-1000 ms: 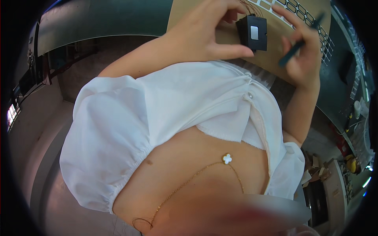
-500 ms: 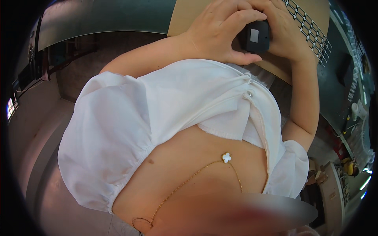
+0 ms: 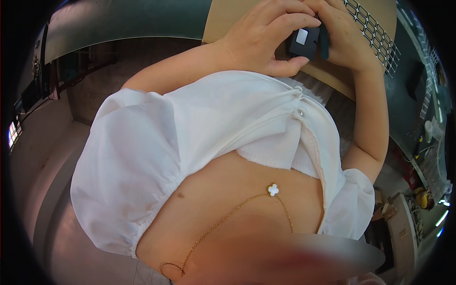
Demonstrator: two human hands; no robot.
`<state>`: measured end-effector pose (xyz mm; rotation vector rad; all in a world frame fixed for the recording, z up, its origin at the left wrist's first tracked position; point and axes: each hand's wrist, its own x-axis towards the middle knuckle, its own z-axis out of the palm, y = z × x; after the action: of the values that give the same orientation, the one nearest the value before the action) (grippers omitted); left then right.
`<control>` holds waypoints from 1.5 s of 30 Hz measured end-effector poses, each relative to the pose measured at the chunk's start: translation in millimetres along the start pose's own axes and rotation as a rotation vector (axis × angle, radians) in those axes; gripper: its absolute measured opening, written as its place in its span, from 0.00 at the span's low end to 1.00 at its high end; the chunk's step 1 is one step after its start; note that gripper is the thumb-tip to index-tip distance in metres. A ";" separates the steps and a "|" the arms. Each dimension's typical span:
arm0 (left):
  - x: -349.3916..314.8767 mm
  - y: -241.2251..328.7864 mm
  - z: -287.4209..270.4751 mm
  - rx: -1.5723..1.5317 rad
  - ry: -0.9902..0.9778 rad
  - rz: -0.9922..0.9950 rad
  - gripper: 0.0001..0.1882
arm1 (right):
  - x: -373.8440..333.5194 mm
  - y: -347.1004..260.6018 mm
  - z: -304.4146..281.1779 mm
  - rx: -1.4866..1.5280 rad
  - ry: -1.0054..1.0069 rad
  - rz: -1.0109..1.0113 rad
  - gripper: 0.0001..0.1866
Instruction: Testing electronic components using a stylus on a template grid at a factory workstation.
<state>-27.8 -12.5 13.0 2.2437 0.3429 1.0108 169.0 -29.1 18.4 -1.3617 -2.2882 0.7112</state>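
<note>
A small black box-shaped device (image 3: 305,46) with a pale rectangular patch sits between my two hands at the top of the view. My left hand (image 3: 259,37) is closed on it, thumb at its near end and forefinger across its far end. Along the device's right side stands a flat dark piece (image 3: 324,42), with a narrow gap between the two. My right hand (image 3: 346,40) curls around this dark piece. Its fingertips are partly hidden behind the device and my left fingers.
Beneath my hands lies a brown cardboard sheet (image 3: 380,12) on a dark green tabletop (image 3: 137,19). A white-edged grid sheet (image 3: 373,35) with rows of cells lies right of my right hand. Farther right are a white cup-like item (image 3: 428,129) and clear plastic film (image 3: 434,164).
The device has tilted and shifted slightly left with my left hand. A flat dark piece now shows apart from its right side, by my right hand.
</note>
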 end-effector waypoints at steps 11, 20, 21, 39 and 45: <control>-7.1 -3.8 1.7 -0.005 -0.043 -0.074 0.32 | -22.2 -50.5 -35.2 -0.473 0.149 -0.137 0.12; 3.0 0.1 -0.7 0.087 -0.259 -0.091 0.36 | -81.9 -54.9 -33.5 -0.369 0.169 0.305 0.14; 2.7 -3.7 0.9 0.102 -0.246 -0.067 0.37 | -84.4 -54.1 -34.7 -0.350 0.265 0.278 0.15; 14.2 7.7 -6.7 0.178 -0.381 -0.196 0.43 | -58.4 -60.9 3.7 0.048 0.315 0.157 0.20; 15.2 11.1 0.7 0.052 -0.262 -0.245 0.32 | -61.3 -55.7 3.3 0.063 0.327 0.114 0.21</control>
<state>-17.3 -14.1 28.7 2.2779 0.5174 0.5796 156.5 -106.6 45.0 -1.4669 -1.9317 0.5425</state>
